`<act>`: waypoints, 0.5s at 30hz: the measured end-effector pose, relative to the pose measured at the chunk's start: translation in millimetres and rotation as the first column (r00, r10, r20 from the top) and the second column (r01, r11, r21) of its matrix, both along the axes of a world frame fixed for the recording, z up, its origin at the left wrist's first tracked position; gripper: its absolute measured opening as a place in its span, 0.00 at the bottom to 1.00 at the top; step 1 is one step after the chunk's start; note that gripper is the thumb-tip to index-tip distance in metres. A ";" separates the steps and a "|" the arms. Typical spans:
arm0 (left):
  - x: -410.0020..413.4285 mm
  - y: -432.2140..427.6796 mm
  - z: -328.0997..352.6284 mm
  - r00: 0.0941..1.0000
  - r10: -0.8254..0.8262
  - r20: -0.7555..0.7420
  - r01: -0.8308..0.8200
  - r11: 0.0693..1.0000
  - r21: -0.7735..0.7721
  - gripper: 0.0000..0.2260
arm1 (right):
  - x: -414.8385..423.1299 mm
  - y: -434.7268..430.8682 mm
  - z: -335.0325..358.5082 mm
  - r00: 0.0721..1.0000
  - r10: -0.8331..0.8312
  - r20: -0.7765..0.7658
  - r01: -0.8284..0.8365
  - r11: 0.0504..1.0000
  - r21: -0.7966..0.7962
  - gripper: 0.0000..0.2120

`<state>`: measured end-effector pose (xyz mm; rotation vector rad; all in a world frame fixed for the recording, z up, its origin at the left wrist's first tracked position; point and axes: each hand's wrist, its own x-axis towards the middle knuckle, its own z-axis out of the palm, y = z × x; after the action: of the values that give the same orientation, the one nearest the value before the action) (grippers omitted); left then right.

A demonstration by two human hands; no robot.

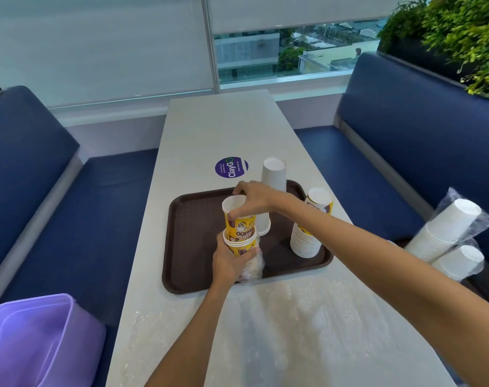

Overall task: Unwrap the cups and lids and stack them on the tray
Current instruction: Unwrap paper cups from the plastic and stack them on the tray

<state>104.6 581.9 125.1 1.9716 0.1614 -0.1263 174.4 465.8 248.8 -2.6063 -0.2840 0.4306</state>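
A dark brown tray [193,219] lies on the pale table. Over its middle I hold a stack of yellow printed paper cups [239,227], upside down, partly in a clear plastic wrapper [253,268]. My left hand [228,261] grips the lower part of the stack and the wrapper. My right hand [251,201] grips the top cup of the stack by its base. A plain white cup stack [271,185] stands upside down at the tray's back. Another stack with a yellow printed top [311,222] stands on the tray's right side.
Clear plastic wrapping [279,325] is spread on the near table. Two wrapped white cup stacks [447,233] lie on the blue bench at right. A purple bin [39,342] sits at the lower left. A round purple sticker [230,167] lies behind the tray.
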 end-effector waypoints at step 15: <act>1.2 12.0 -1.8 0.999 0.035 -0.001 -0.035 0.999 0.000 0.36 | -32.5 -12.9 13.4 0.976 0.034 -0.217 -0.110 0.931 -0.347 0.30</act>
<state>105.8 593.9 123.3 1.9679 0.1967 -0.1038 141.9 452.9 262.2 -2.8761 -0.2504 0.8459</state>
